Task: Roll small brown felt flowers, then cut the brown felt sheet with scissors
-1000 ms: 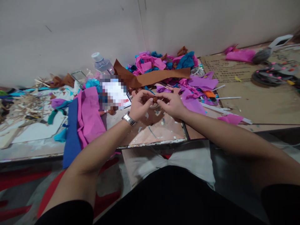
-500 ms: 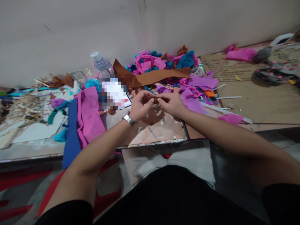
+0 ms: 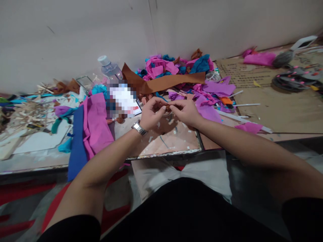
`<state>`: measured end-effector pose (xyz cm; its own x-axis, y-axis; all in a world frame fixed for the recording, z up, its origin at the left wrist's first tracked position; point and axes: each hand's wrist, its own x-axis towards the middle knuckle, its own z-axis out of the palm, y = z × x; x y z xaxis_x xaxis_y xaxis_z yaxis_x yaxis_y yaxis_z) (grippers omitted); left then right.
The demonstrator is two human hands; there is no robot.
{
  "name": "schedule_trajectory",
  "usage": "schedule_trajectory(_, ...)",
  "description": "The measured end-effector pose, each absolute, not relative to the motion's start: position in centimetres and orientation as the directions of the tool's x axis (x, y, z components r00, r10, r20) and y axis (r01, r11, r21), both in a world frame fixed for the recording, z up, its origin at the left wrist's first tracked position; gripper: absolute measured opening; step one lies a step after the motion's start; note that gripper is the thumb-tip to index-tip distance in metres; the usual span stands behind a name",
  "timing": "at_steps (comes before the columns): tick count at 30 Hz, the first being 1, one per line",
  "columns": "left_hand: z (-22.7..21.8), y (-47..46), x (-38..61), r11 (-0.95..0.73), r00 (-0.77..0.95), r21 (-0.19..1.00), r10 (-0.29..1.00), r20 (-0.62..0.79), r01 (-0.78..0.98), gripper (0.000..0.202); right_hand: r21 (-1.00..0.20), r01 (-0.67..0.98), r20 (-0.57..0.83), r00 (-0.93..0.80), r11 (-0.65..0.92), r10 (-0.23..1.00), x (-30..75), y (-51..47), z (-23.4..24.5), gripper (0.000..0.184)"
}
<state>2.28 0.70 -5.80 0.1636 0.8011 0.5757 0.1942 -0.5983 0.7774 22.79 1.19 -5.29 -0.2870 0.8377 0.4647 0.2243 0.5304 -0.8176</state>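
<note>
Between the fingertips of both hands is a small piece of crumpled brown crepe paper (image 3: 168, 108), mostly covered by the fingers. My left hand (image 3: 152, 113), with a metal watch (image 3: 138, 127) on its wrist, pinches it from the left. From the right, my right hand (image 3: 186, 112) pinches the same piece, thumb and forefinger together. Both hands are held over the near part of the worktable (image 3: 171, 143). A long strip of brown crepe paper (image 3: 174, 82) lies just behind them. Left of the hands rests a phone (image 3: 126, 101) with its screen lit and blurred out.
Pink crepe paper (image 3: 98, 124) and a blue sheet (image 3: 77, 144) hang over the front edge at left. A water bottle (image 3: 109, 69) stands at the back. Cardboard (image 3: 262, 111) lies at right, with white sticks (image 3: 248, 105) near it. Wood scraps (image 3: 27, 111) cover the far left.
</note>
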Motion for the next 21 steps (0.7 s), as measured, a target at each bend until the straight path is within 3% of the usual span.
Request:
schedule_trajectory(7,-6.0,0.83,2.17,-0.582,0.167,0.796,0.812,0.559,0.167,0.03,-0.83,0.191,0.463,-0.29,0.524,0.838,22.84,1.27,-5.18,0.029)
schedule_trajectory(14,-5.92,1.34,2.18,-0.56,0.124,0.823,0.827,0.548,0.099,0.031,-0.845,0.138,0.443,-0.361,0.517,0.821,22.68,1.11,-5.38,0.045)
schedule_trajectory(21,-5.93,1.47,2.06,-0.564,0.143,0.819,0.824,0.549,0.105,0.016,-0.844,0.163,0.43,-0.364,0.511,0.826,22.68,1.02,-5.19,0.043)
